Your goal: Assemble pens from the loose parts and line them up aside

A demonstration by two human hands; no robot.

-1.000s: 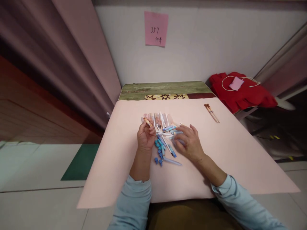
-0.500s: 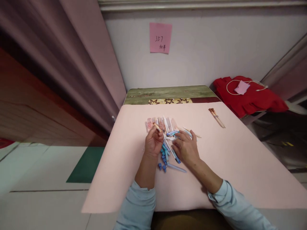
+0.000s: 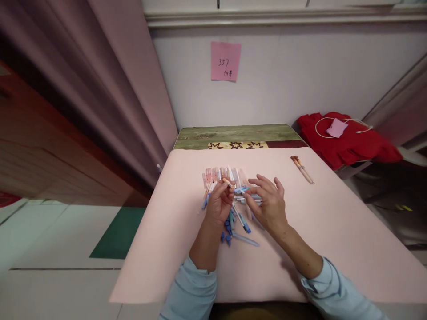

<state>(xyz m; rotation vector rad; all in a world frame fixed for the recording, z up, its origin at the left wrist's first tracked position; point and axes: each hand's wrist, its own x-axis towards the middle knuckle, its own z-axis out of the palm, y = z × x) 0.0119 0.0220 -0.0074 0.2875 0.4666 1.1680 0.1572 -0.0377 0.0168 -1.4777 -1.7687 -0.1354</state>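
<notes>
A sorting-through of loose pen parts is judged to be in hand. A small tan-tipped piece is pinched between the fingers of the left hand, just above the pile of pen parts at the middle of the surface. The right hand is held over the pile's right side, fingers spread and nothing gripped; whether they touch the parts cannot be told. As the pieces overlap, a fine pinch on a single one would be called for. No container is seen. Blue caps lie loose toward the near edge, and two brown-topped pens lie apart near the far right corner.
</notes>
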